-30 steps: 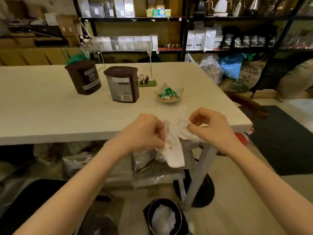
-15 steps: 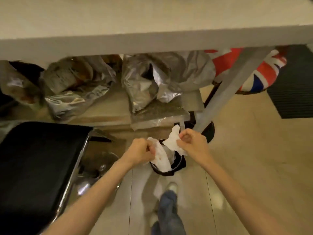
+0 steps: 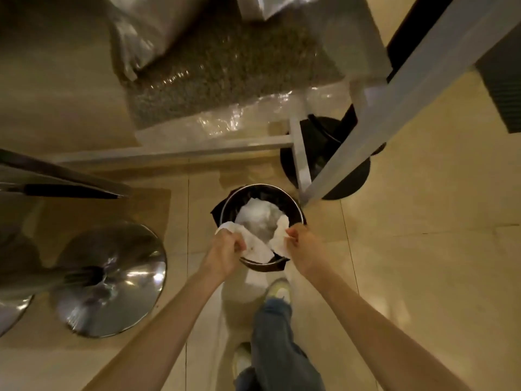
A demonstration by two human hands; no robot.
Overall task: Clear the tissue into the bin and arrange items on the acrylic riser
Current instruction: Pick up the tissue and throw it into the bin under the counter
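A small round black bin point(image 3: 293, 206) with a metal rim stands on the floor under the table edge. Crumpled white paper point(image 3: 258, 218) lies inside it. My left hand point(image 3: 227, 249) is shut on one piece of white tissue point(image 3: 255, 248) at the bin's near left rim. My right hand point(image 3: 300, 242) pinches a second piece of tissue point(image 3: 279, 238) at the near right rim. Both pieces hang over the bin's opening. The acrylic riser and the table top are out of view.
A white table leg point(image 3: 375, 122) slants down just right of the bin, with a black round base point(image 3: 349, 176) behind it. A chrome stool base point(image 3: 112, 277) sits to the left. Bags of beans point(image 3: 225, 69) lie on the lower shelf. My leg and shoe point(image 3: 277, 292) are below.
I have looked down from the table top to the floor. Both hands carried the tissue from the table edge down to the bin's rim.
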